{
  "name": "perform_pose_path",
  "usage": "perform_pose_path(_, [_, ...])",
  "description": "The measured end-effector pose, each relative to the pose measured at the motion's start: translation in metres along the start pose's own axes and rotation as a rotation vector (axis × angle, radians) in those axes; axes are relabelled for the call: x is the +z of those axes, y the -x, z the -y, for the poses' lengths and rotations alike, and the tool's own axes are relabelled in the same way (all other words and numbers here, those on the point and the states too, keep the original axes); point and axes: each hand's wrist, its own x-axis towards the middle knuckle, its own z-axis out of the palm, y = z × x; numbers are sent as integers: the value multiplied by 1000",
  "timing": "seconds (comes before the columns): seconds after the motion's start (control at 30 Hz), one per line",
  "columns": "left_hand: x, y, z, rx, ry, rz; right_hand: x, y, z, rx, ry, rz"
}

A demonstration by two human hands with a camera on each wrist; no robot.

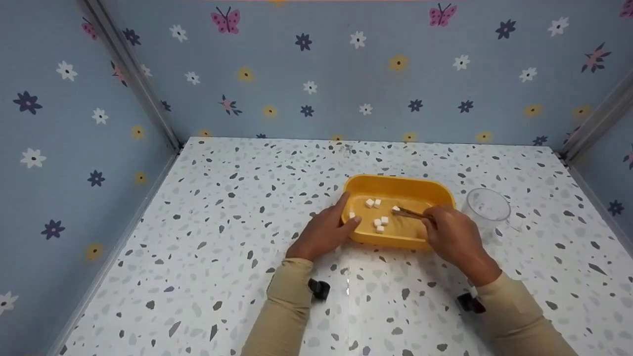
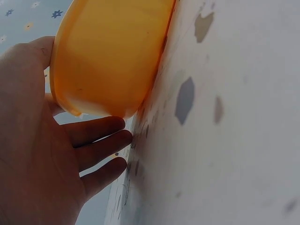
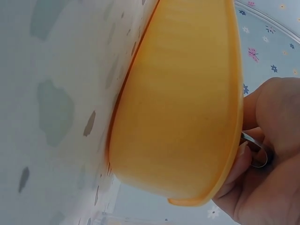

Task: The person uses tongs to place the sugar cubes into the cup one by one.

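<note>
A yellow plastic tray [image 1: 400, 184] sits on the table, with several small white cubes [image 1: 380, 229] scattered over its floor. My left hand [image 1: 324, 232] holds the tray's left end, its thumb over the rim; in the left wrist view the lower fingers reach out near the outer wall. Between the fingers of my right hand [image 1: 455, 237] are small metal tongs [image 1: 415, 213], pointing left into the tray. Their tips are at a white cube [image 1: 395, 209]; whether they pinch it is too small to tell. The right wrist view shows the tongs' curved metal end [image 3: 262, 157] inside the hand.
A clear glass cup [image 1: 488, 205] with a handle stands to the right of the tray, close to my right hand. The speckled white table [image 1: 222, 237] ends at patterned blue walls [image 1: 336, 74] at the back and both sides.
</note>
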Motion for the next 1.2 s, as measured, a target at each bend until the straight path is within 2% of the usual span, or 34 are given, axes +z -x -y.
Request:
perform_pose_path(0.6, [1, 0, 0, -11, 33, 2, 2, 1, 0, 25, -20, 12])
perform_pose_path(0.9, [0, 2, -3, 12, 59, 4, 3, 4, -2, -41, 1, -78])
perform_pose_path(1.2, [1, 1, -2, -16, 59, 5, -1, 5, 1, -33, -1, -69])
